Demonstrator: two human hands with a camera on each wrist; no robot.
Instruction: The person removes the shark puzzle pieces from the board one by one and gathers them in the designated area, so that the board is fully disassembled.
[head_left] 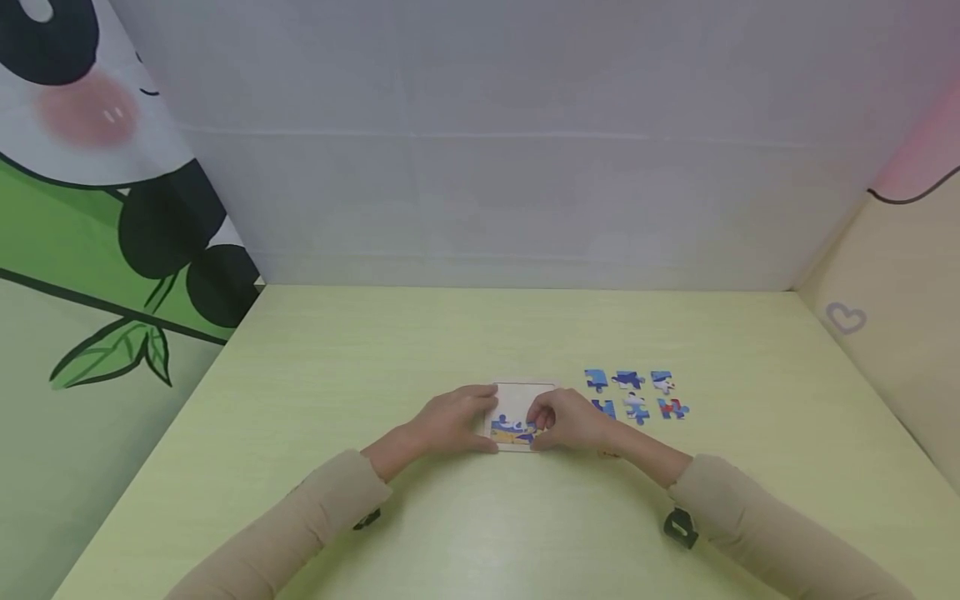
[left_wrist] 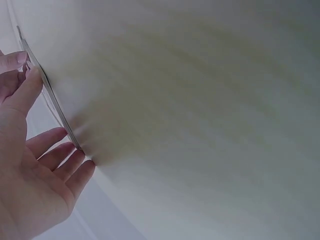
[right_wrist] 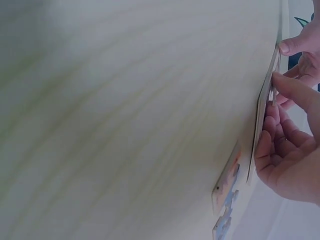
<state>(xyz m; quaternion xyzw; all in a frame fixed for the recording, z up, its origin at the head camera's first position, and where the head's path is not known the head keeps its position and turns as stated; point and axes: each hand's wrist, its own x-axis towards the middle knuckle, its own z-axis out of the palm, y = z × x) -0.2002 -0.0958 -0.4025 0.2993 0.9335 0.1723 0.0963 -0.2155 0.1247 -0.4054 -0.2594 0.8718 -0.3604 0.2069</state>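
Note:
A small square puzzle board [head_left: 525,396] with a pale face lies on the table, a few joined blue and yellow pieces [head_left: 510,429] along its near side. The left hand [head_left: 453,421] holds the board's left side between thumb and fingers; in the left wrist view, the fingertips of the left hand [left_wrist: 55,175] meet the board's edge. At the lower right of the board the right hand [head_left: 573,421] pinches a puzzle piece [head_left: 532,428], mostly covered by the fingers. From the right wrist view, the right hand [right_wrist: 295,135] bends over the board's edge [right_wrist: 260,117].
Several loose blue puzzle pieces [head_left: 628,380] lie in rows right of the board. Another piece [head_left: 611,455] shows partly beneath the right forearm. The pale table [head_left: 375,333] meets a grey back wall [head_left: 525,208], with printed side walls left and right.

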